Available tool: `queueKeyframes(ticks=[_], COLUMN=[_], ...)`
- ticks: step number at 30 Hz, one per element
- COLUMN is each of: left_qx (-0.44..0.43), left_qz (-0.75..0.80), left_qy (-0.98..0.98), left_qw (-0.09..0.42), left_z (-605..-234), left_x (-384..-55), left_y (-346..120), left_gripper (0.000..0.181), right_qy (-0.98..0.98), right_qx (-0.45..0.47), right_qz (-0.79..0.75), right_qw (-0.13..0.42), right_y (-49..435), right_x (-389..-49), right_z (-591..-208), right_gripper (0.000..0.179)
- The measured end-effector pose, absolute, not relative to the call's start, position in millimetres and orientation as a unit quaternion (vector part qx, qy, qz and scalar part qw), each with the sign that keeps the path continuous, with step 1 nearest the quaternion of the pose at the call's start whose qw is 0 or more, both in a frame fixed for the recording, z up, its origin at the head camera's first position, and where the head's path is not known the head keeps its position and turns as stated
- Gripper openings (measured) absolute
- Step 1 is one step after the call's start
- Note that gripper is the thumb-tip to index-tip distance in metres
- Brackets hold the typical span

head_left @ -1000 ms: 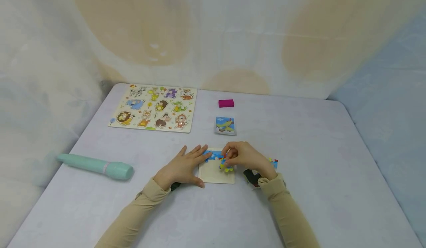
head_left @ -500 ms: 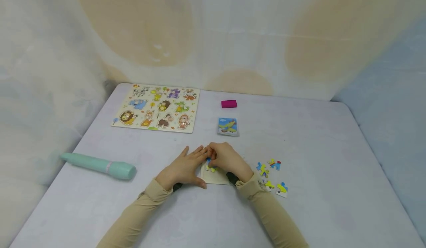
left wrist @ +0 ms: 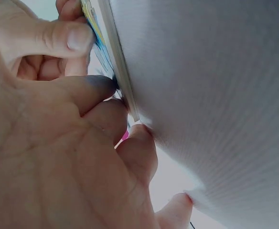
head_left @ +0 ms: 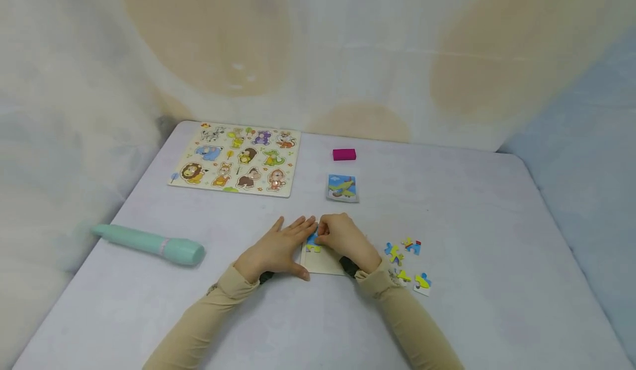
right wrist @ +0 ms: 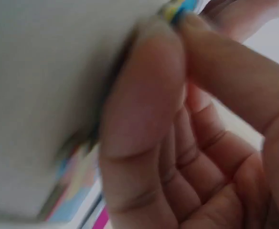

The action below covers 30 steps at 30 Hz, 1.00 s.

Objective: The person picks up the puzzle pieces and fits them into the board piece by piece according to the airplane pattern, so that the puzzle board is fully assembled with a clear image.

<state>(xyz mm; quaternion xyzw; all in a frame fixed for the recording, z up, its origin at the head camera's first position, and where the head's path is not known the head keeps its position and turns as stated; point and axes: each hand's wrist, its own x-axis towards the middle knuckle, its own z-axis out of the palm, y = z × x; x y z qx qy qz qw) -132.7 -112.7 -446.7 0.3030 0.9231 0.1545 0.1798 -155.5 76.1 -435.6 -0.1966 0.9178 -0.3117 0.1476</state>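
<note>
A small wooden puzzle tray point(head_left: 323, 265) lies in front of me, partly covered by both hands. My left hand point(head_left: 273, 251) is spread flat along its left side, with fingertips at the tray's edge in the left wrist view. My right hand point(head_left: 345, 240) bends over the tray and pinches a blue and yellow jigsaw piece point(head_left: 313, 243) at the tray's left side. In the right wrist view, thumb and forefinger meet at the piece's blue edge point(right wrist: 185, 7). Several loose jigsaw pieces point(head_left: 395, 254) lie right of the right wrist.
Behind the tray lies a picture card point(head_left: 342, 188) of a yellow plane, and beyond it a magenta block point(head_left: 344, 154). An animal puzzle board point(head_left: 236, 160) occupies the back left. A mint-green microphone-shaped object point(head_left: 149, 243) lies at the left.
My right hand has carried the jigsaw piece leftward to the tray's left side, uncovering the loose pieces. It then shifted slightly right. My left hand has stayed spread at the tray.
</note>
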Motion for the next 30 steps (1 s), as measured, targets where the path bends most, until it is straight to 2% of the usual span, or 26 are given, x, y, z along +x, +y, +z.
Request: queueKeyframes(ticks=[4,8,12,17,22,26,30], left_qx=[0.308,0.302,0.295,0.291,0.293,0.295,0.301], left_qz=[0.155,0.153,0.144,0.135,0.143,0.145,0.15], left_qy=[0.922,0.923,0.926,0.928,0.927,0.926,0.924], left_qw=[0.179,0.181,0.185,0.187,0.186,0.184,0.181], left_z=[-446.4,-444.1,-442.7,-442.1,-441.8,-442.1,-441.3], left_x=[-132.6,-131.9,-131.7,-130.8,-129.8,-129.9,-129.9], left_y=[-110.9,-109.9,-108.9,-108.7,-109.8,-110.4,-108.5], left_gripper=[0.11,0.111,0.113,0.113,0.112,0.111,0.111], right_qy=[0.916,0.894,0.877,0.901,0.92,0.929,0.933], right_qx=[-0.189,-0.214,-0.202,-0.123,-0.065,-0.056,-0.067], right_qz=[-0.318,-0.351,-0.394,-0.395,-0.369,-0.345,-0.328], right_qw=[0.157,0.178,0.186,0.134,0.112,0.124,0.134], right_y=[71.3,89.2,131.6,202.3,263.6,280.2,273.3], right_x=[-156.9,-158.1,-156.7,-145.1,-127.6,-119.2,-119.4], right_z=[-436.0,-433.4,-428.8,-427.4,-432.6,-434.3,-432.1], right_gripper=[0.018,0.013,0.015,0.019,0.039,0.052,0.037])
